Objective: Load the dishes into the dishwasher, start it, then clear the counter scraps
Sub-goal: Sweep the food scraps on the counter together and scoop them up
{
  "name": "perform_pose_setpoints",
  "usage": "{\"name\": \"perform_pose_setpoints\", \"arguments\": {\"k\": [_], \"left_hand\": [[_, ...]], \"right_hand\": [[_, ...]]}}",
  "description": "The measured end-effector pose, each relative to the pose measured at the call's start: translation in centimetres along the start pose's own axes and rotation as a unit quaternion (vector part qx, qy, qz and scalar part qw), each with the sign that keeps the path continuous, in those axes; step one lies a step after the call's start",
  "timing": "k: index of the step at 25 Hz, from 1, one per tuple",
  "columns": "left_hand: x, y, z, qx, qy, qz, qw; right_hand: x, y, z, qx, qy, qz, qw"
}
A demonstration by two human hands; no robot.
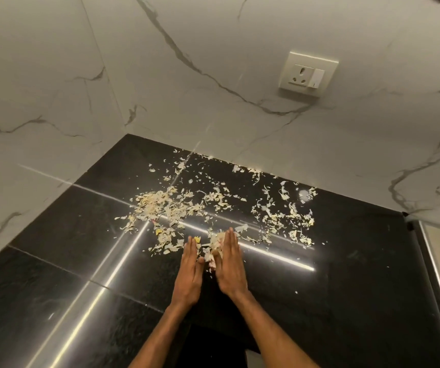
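Note:
Pale vegetable scraps (176, 205) lie scattered over the black polished counter (346, 261), thickest at the left middle, thinner toward the back wall and right. My left hand (189, 274) and my right hand (230, 264) stand on edge side by side on the counter, fingers straight and pointing away from me. Between the two palms sits a small heap of scraps (212, 251), pressed from both sides. A few yellow bits (197, 239) lie just beyond my left fingertips.
White marble walls (54, 88) close the counter at the back and left, forming a corner. A wall socket with a switch (308, 73) sits above the counter's right part. The counter's right edge (426, 261) drops off beside a lighter surface.

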State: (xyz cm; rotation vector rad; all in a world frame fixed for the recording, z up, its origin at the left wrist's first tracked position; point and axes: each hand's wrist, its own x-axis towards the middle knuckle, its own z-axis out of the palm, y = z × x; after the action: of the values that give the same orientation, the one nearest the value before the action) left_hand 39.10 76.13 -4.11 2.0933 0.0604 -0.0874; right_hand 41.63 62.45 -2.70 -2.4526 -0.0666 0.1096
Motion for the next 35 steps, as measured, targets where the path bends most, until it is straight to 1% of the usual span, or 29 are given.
{"name": "perform_pose_setpoints", "arguments": {"k": [2, 3, 6, 7, 8, 10, 12, 14, 17, 20, 22, 23, 24, 25, 26, 27, 28, 30, 31, 35], "left_hand": [[0.8, 1.0, -0.2, 0.004, -0.002, -0.016, 1.000], [1.3, 1.4, 0.0, 0.006, 0.001, -0.018, 1.000], [2.8, 2.0, 1.0, 0.003, -0.003, -0.003, 1.000], [3.1, 2.0, 1.3, 0.006, -0.006, 0.003, 1.000], [3.5, 2.1, 1.7, 0.013, -0.007, 0.010, 1.000], [4.3, 2.3, 2.1, 0.021, -0.009, 0.016, 1.000], [5.2, 2.9, 2.2, 0.023, -0.008, 0.020, 1.000], [6.1, 3.8, 2.3, 0.022, 0.000, 0.026, 0.999], [7.0, 5.1, 2.7, 0.009, 0.013, 0.025, 1.000], [7.1, 5.8, 4.0, 0.006, 0.011, 0.028, 1.000], [6.5, 5.8, 4.4, 0.011, 0.004, 0.035, 0.999], [6.2, 5.4, 4.4, 0.009, 0.004, 0.037, 0.999], [5.8, 5.1, 4.3, 0.004, 0.006, 0.036, 0.999], [5.5, 4.7, 4.1, 0.000, 0.010, 0.032, 0.999], [5.1, 4.3, 3.8, 0.000, 0.014, 0.026, 1.000], [4.8, 4.0, 3.5, 0.002, 0.018, 0.019, 1.000], [4.6, 3.6, 3.2, 0.007, 0.019, 0.014, 1.000], [4.2, 3.5, 2.8, 0.014, 0.018, 0.012, 1.000], [4.0, 3.5, 2.6, 0.015, 0.016, 0.012, 1.000], [3.1, 3.5, 1.4, 0.004, 0.032, 0.008, 0.999]], "right_hand": [[0.6, 1.8, -2.3, 0.006, 0.039, 0.028, 0.999], [0.9, 3.2, -3.8, 0.004, 0.071, 0.053, 0.996], [1.8, 9.0, -9.8, 0.015, 0.181, 0.168, 0.969], [1.9, 11.1, -11.6, 0.012, 0.194, 0.206, 0.959], [1.9, 13.1, -13.1, 0.002, 0.188, 0.233, 0.954], [2.4, 15.4, -14.8, -0.044, 0.140, 0.256, 0.955], [3.8, 15.6, -15.0, -0.095, 0.083, 0.244, 0.961], [5.7, 14.3, -14.7, -0.117, 0.039, 0.199, 0.972], [7.1, 11.2, -12.4, -0.106, -0.028, 0.082, 0.991], [5.6, 8.2, -8.1, -0.094, -0.094, -0.038, 0.990], [4.5, 7.6, -6.7, -0.036, -0.124, -0.072, 0.989], [4.0, 7.9, -6.9, 0.021, -0.109, -0.056, 0.992], [3.4, 8.7, -7.6, 0.079, -0.071, -0.021, 0.994], [2.6, 10.0, -8.7, 0.112, -0.014, 0.013, 0.994], [1.4, 11.9, -9.8, 0.107, 0.051, 0.045, 0.992], [0.0, 13.9, -10.6, 0.074, 0.098, 0.075, 0.990], [-1.5, 15.8, -11.1, 0.025, 0.115, 0.103, 0.988], [-3.3, 16.8, -10.6, -0.085, 0.087, 0.135, 0.983], [-3.4, 16.1, -9.6, -0.113, 0.074, 0.134, 0.982], [-1.0, 9.3, -5.1, -0.088, 0.026, 0.115, 0.989]]}}
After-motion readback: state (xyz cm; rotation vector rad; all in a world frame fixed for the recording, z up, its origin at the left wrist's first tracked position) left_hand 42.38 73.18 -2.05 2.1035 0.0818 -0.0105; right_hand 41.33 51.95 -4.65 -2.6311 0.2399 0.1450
